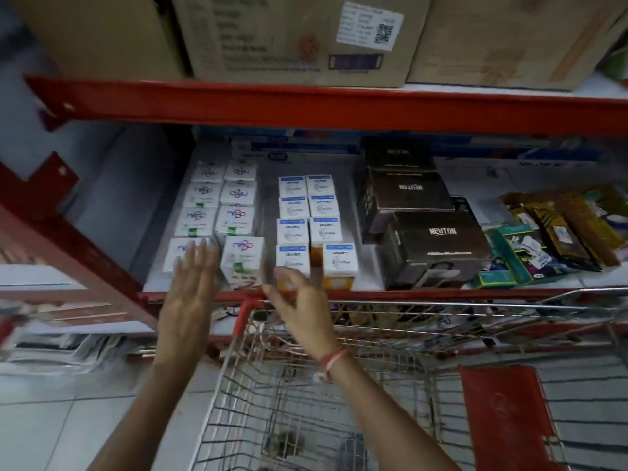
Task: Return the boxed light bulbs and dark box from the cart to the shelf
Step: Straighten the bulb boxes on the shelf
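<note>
White light bulb boxes stand in two columns at the left of the shelf, and a second group with blue and orange print stands beside them. Three dark boxes sit stacked to their right. My left hand is flat and open, fingertips on the front left white box. My right hand hovers open at the shelf edge, in front of a front white box and an orange-based one. The wire cart below looks empty where I can see into it.
Large cardboard cartons fill the upper shelf above a red beam. Green and gold packets lie at the right of the shelf. The cart's red seat flap is at lower right. A red upright slants at left.
</note>
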Motion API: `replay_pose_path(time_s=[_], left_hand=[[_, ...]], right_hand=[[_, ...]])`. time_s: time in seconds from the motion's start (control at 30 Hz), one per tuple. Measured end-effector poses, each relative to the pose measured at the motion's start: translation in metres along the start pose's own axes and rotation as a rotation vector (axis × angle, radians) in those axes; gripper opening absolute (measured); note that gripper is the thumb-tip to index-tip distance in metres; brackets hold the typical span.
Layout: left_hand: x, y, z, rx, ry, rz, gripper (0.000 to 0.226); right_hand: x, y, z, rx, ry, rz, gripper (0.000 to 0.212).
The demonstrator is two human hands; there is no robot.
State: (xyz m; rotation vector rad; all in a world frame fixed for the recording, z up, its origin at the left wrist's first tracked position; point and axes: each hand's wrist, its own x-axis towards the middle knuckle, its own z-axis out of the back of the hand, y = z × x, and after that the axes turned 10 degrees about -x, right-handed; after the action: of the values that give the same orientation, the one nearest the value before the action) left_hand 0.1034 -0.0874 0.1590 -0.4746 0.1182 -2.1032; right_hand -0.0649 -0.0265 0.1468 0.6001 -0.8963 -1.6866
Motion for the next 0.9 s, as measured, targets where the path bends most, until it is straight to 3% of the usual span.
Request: replay_pose_path(time_s=[0.1, 0.27, 0.43, 0.5, 0.57, 0.63, 0.7, 0.77, 0.83, 0.9], left_hand=[[0.013, 0.037, 0.011, 0.139, 0.100, 0.073, 0.084], [0.021, 0.046, 0.006, 0.103, 0.169, 0.185, 0.085], [0.015, 0.051, 0.007, 0.089, 0.230, 0.145, 0.089], [0.016, 0.050, 0.010, 0.045, 0.209, 0.134, 0.087], [0.016, 0.049, 0.006, 0.025, 0.150, 0.092, 0.082], [0.012, 0.045, 0.000, -0.041, 0.072, -0.032, 0.064], [0.010, 0.021, -0.003, -0.171, 0.054, -0.105, 0.046], [0.012, -0.007, -0.015, -0.304, 0.056, -0.171, 0.050], [0.018, -0.036, -0.037, -0.247, 0.075, -0.227, 0.072], [0.027, -0.052, -0.052, -0.098, 0.182, -0.207, 0.090]], right_hand=[[0.016, 0.027, -0.043, 0.229, 0.144, -0.239, 0.048], [0.041, 0.034, -0.069, 0.229, 0.034, -0.544, 0.067], [0.043, 0.038, -0.071, 0.293, 0.134, -0.478, 0.044], [0.039, 0.038, -0.067, 0.221, 0.112, -0.408, 0.059], [0.030, 0.033, -0.056, 0.052, -0.132, -0.267, 0.061], [0.018, 0.019, -0.037, -0.100, -0.477, -0.131, 0.042], [0.010, 0.004, -0.011, -0.143, -0.703, -0.135, 0.030], [0.009, -0.016, 0.012, -0.169, -0.787, -0.254, 0.031], [0.011, -0.037, 0.026, -0.122, -0.691, -0.444, 0.041], [0.017, -0.050, 0.032, 0.038, -0.456, -0.603, 0.046]])
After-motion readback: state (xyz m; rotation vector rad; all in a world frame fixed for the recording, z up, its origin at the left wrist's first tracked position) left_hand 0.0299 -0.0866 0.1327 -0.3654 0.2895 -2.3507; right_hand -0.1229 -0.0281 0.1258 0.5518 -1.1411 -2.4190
